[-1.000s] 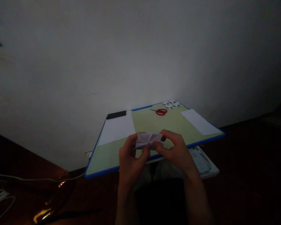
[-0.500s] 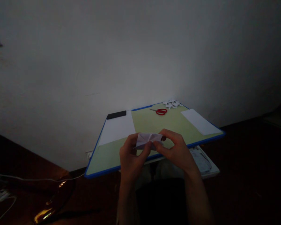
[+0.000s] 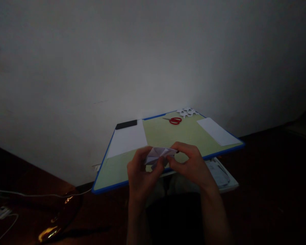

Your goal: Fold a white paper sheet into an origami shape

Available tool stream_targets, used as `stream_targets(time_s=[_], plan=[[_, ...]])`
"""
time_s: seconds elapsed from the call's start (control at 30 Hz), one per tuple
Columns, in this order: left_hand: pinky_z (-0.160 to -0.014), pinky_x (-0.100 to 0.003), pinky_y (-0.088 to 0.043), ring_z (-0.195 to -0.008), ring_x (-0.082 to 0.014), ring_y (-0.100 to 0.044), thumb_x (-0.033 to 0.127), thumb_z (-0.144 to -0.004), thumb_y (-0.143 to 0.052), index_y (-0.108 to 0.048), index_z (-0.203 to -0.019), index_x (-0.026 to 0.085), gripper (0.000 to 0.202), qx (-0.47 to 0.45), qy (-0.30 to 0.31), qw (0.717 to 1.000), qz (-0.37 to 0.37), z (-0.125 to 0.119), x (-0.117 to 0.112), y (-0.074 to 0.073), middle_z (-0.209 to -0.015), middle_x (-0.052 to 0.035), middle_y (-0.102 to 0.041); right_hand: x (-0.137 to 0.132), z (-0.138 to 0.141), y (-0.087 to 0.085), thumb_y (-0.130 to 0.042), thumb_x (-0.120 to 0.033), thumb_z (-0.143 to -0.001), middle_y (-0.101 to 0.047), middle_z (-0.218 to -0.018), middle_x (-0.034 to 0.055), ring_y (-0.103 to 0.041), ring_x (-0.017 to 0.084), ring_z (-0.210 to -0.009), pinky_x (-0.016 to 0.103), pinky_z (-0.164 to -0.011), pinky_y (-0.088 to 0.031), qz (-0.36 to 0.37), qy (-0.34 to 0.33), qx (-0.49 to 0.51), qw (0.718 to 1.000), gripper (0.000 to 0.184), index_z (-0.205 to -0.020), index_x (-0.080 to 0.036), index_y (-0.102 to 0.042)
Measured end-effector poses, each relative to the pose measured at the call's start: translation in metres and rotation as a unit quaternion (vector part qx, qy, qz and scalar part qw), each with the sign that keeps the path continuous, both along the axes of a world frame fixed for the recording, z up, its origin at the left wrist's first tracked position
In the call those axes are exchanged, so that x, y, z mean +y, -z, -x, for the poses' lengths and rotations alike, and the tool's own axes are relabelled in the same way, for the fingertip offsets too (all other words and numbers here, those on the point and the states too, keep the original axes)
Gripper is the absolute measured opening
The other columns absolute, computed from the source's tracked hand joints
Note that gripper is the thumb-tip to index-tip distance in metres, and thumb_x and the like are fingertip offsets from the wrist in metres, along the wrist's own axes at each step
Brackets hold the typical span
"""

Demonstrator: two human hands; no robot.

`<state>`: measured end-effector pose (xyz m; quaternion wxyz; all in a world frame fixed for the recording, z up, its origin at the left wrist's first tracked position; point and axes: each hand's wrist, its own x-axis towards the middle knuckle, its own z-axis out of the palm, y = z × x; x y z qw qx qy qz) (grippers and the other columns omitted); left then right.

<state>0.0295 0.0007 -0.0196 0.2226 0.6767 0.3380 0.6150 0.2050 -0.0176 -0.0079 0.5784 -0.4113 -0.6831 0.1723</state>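
A small white folded paper piece (image 3: 160,154) with creases is held between both hands above the near edge of a pale green board with a blue rim (image 3: 165,134). My left hand (image 3: 140,176) pinches its left side with thumb and fingers. My right hand (image 3: 191,166) pinches its right side, fingers curled over the top. The paper tilts slightly, its left end lower.
On the board lie a white sheet (image 3: 127,139) at the left, a black rectangle (image 3: 126,124) behind it, red-handled scissors (image 3: 173,120), several white folded paper shapes (image 3: 186,112) at the far edge and a white strip (image 3: 218,131) at the right. White cables (image 3: 5,211) lie at lower left.
Both hands have shifted slightly toward me and the folded paper has tilted, its shape a little more closed than before.
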Motion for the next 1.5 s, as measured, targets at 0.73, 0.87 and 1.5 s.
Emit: stream_targets(time_s=[0.73, 0.87, 1.5], plan=[[-0.061, -0.023, -0.061, -0.071, -0.0174, -0.079, 0.019, -0.08, -0.089, -0.067, -0.101, 0.021, 0.03, -0.07, 0.037, 0.996, 0.044, 0.002, 0.006, -0.001, -0.086, -0.0018, -0.083, 0.007, -0.012, 0.007, -0.063, -0.004, -0.086, -0.071, -0.075, -0.0021, -0.065, 0.014, -0.072, 0.026, -0.07, -0.048, -0.014, -0.07, 0.054, 0.996, 0.023, -0.076, -0.022, -0.073], [-0.055, -0.02, -0.059, -0.067, -0.0175, -0.08, 0.021, -0.077, -0.093, -0.063, -0.101, 0.021, 0.039, -0.141, 0.024, 0.987, 0.073, -0.003, 0.008, -0.006, -0.087, -0.0026, -0.084, 0.006, -0.013, 0.008, -0.065, -0.014, -0.095, -0.078, -0.087, -0.0007, -0.072, 0.016, -0.084, 0.029, -0.08, -0.054, -0.006, -0.058, 0.125, 0.99, 0.019, -0.097, -0.025, -0.081], [-0.069, -0.022, -0.062, -0.073, -0.0169, -0.079, 0.03, -0.072, -0.099, -0.062, -0.123, 0.023, 0.063, -0.267, 0.073, 0.946, 0.169, -0.014, 0.009, -0.006, -0.088, -0.0023, -0.083, 0.017, 0.013, 0.011, -0.084, -0.031, -0.086, -0.07, -0.079, -0.0019, -0.066, 0.015, -0.076, 0.026, -0.072, -0.053, 0.089, -0.093, 0.257, 0.958, 0.015, -0.082, -0.022, -0.072]])
